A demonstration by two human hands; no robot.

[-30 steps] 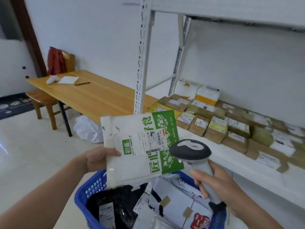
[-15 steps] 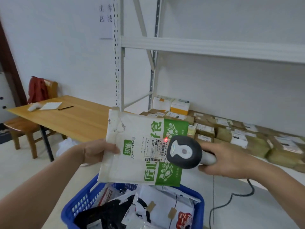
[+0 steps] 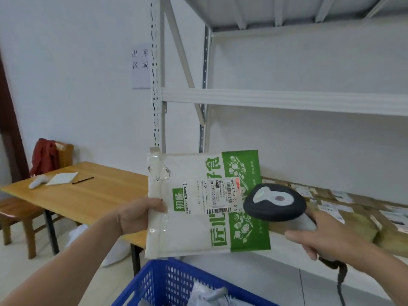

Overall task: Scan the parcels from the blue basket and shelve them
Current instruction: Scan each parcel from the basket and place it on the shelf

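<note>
a white rack (image 3: 287, 100) fills the right, with boxes (image 3: 353, 219) along its low shelf. a wooden table (image 3: 88, 195) stands far left. the basket (image 3: 159, 281) sits near, bottom centre. above it is the parcel (image 3: 189, 228), its left edge pinched by the left hand (image 3: 134, 215). the right hand (image 3: 318, 235) is wrapped round the scanner (image 3: 273, 203), whose head is just right of the label.

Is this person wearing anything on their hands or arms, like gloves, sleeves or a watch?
No. The left hand and right hand are bare, with no gloves or rings showing. The left forearm and right forearm are uncovered to the picture's edge: no sleeves, watch or bands. The left thumbnail looks dark, perhaps polish.
</note>
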